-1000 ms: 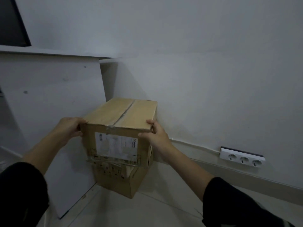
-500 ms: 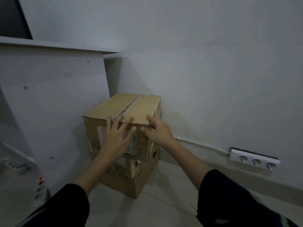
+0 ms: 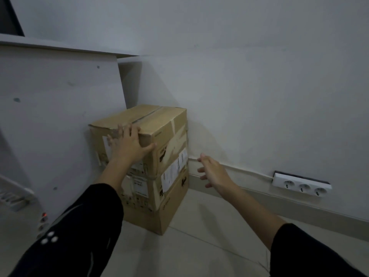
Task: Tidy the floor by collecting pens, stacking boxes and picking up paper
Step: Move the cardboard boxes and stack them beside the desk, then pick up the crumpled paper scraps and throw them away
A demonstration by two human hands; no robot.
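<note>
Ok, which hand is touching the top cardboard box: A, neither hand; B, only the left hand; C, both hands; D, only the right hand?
B: the left hand presses with spread fingers on the front upper edge of the top box, while the right hand is open in the air to the box's right, with a clear gap between them.
</note>
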